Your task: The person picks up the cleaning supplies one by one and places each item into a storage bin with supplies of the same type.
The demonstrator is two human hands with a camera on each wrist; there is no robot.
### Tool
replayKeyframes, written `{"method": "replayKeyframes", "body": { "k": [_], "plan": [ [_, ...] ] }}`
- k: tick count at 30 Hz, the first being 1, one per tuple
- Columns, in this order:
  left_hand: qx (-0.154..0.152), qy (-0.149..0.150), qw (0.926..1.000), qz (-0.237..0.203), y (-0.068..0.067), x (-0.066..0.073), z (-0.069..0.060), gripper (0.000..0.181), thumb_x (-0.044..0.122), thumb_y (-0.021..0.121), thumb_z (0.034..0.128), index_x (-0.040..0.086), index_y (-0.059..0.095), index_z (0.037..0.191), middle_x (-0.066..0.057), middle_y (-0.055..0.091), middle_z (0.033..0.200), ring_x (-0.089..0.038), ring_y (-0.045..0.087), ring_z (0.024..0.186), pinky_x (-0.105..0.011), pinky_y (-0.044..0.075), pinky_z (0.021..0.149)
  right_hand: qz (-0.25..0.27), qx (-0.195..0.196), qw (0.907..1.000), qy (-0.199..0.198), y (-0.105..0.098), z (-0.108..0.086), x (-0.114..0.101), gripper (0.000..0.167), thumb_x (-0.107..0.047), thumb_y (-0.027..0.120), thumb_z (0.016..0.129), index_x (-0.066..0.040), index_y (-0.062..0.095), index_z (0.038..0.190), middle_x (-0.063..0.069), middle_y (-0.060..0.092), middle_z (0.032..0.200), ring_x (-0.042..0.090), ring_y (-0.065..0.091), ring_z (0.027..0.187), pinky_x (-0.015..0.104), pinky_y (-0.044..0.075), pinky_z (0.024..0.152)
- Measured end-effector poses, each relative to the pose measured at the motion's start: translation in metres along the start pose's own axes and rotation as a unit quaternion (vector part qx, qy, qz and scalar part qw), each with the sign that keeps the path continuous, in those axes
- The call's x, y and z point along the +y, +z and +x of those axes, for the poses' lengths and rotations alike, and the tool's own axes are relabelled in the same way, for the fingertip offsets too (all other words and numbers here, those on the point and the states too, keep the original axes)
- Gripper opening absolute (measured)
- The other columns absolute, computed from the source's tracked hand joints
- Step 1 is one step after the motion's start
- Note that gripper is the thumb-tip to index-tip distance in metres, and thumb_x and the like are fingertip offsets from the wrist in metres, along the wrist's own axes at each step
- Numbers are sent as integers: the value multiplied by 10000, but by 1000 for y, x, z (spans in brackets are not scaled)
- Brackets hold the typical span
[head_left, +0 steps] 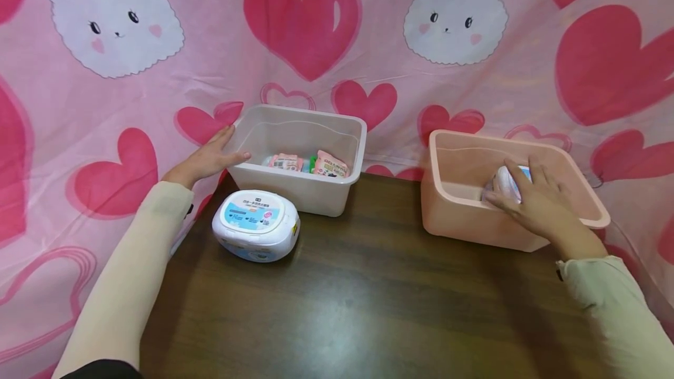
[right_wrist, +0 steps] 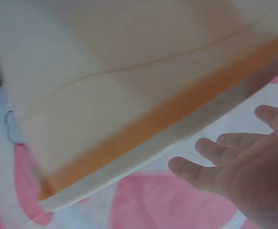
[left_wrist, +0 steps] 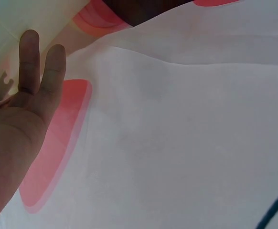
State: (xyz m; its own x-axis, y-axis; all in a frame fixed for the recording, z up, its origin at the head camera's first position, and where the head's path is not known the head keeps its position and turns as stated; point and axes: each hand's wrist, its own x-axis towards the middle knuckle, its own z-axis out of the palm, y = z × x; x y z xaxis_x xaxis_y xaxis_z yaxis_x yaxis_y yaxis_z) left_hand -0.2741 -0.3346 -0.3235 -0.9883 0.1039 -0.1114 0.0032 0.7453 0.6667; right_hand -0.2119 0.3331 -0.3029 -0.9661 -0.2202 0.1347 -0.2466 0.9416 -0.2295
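Observation:
My left hand (head_left: 210, 158) is at the left rim of an off-white plastic bin (head_left: 295, 191), thumb spread and fingers extended. Inside that bin lie pink printed packets (head_left: 330, 165) and something green. In front of it stands a white lidded tub (head_left: 257, 233) with a blue label. Over the front of a peach bin (head_left: 474, 221) reaches my right hand (head_left: 539, 200), fingers spread. A rounded white-and-blue container (head_left: 506, 185) shows beyond this hand, partly hidden by it. The right wrist view shows straight fingers (right_wrist: 196, 172) beside the bin's rim; whether they touch the container cannot be seen.
Both bins stand at the back of a dark wooden table (head_left: 337, 291), apart from each other. Behind them hangs a pink cloth (head_left: 379, 34) printed with hearts and rabbits, which also runs down both sides.

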Motion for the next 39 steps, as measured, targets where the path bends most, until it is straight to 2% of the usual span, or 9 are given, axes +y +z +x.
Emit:
{"method": "replayKeyframes", "body": {
  "k": [6, 12, 18, 25, 31, 35, 39],
  "plan": [
    [5, -12, 10000, 1, -1, -1, 0, 1147, 683, 698, 816, 385, -77, 1607, -54, -35, 1692, -422, 33, 1509, -777, 208, 1062, 96, 10, 9999, 53, -1, -7, 20, 901, -519, 593, 974, -66, 151, 1615, 368, -55, 1597, 666, 38, 1391, 817, 19, 1040],
    [-59, 24, 10000, 27, -2, 0, 2, 1115, 661, 676, 851, 348, -71, 1616, -78, -35, 1691, -425, 22, 1509, -778, 192, 1067, -87, 49, 9998, 148, -5, -13, 44, 911, -506, 588, 974, -131, 73, 1624, 340, -24, 1603, 670, 57, 1369, 844, 64, 996],
    [-96, 37, 9999, 54, -3, 1, 2, 1093, 650, 661, 870, 311, -51, 1626, -97, -28, 1689, -420, 23, 1510, -775, 186, 1072, -84, -3, 9993, 360, -7, -16, 75, 989, -505, 597, 964, -116, -29, 1622, 394, -46, 1574, 621, -40, 1418, 855, 41, 973],
    [-43, -16, 10000, -5, -1, 0, 1, 1110, 666, 678, 847, 346, -49, 1622, -76, -23, 1691, -423, 45, 1505, -773, 218, 1063, 131, -75, 9985, 532, -10, -23, 106, 993, -479, 562, 978, -90, -102, 1605, 418, -180, 1541, 631, -142, 1395, 824, -44, 1024],
    [24, -15, 10000, -59, 2, -1, 1, 1139, 696, 701, 803, 391, -40, 1614, -44, -5, 1692, -418, 81, 1500, -763, 242, 1062, 328, -110, 9982, 500, -9, -29, 124, 974, -446, 558, 987, -80, -103, 1600, 358, -288, 1525, 631, -174, 1374, 796, -36, 1050],
    [32, -4, 10000, 2, 1, 1, 2, 1131, 669, 705, 821, 370, -39, 1618, -58, -8, 1692, -421, 75, 1501, -765, 235, 1063, 530, -232, 9964, 624, -6, -30, 131, 996, -456, 533, 999, -24, -165, 1562, 328, -335, 1511, 576, -236, 1378, 779, -66, 1052],
    [80, -6, 10000, 7, 0, 0, 2, 1143, 647, 710, 832, 330, -50, 1624, -76, -11, 1690, -426, 75, 1499, -765, 224, 1068, 661, -289, 9959, 555, -4, -28, 134, 1012, -424, 521, 1008, 44, -221, 1512, 332, -340, 1502, 516, -271, 1392, 708, -120, 1089]
  ]
}}
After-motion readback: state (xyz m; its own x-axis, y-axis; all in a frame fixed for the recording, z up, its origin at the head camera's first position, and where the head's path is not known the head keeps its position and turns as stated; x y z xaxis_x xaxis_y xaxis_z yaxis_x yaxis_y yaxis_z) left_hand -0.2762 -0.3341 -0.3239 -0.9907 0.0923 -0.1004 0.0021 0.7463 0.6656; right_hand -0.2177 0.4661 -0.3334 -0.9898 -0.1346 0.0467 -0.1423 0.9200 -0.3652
